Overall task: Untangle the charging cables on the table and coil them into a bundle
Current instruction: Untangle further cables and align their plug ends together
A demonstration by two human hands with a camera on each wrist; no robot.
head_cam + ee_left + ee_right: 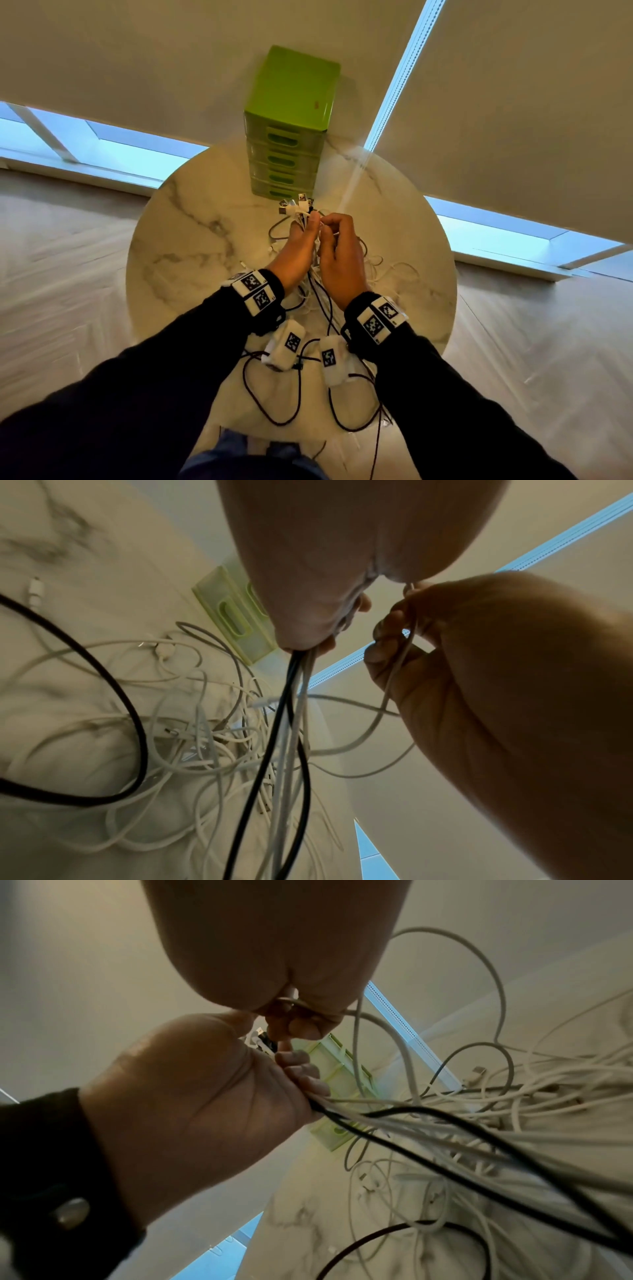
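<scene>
Above the round marble table (191,246) my left hand (306,229) grips a bunch of white and black charging cables (291,696), their plug ends (295,207) sticking out past the fist. My right hand (331,229) is close beside it and pinches a single white cable (397,669) between thumb and fingers. That cable (356,1047) loops down to the loose tangle (192,737) lying on the table under both hands. In the right wrist view the left hand (205,1096) clasps the bunch (411,1123), which trails off to the right.
A green drawer unit (291,120) stands at the table's far edge, just beyond the hands. Dark braided leads (274,394) and two white tagged boxes (291,342) lie near the front edge. Pale blinds and windows lie behind the table.
</scene>
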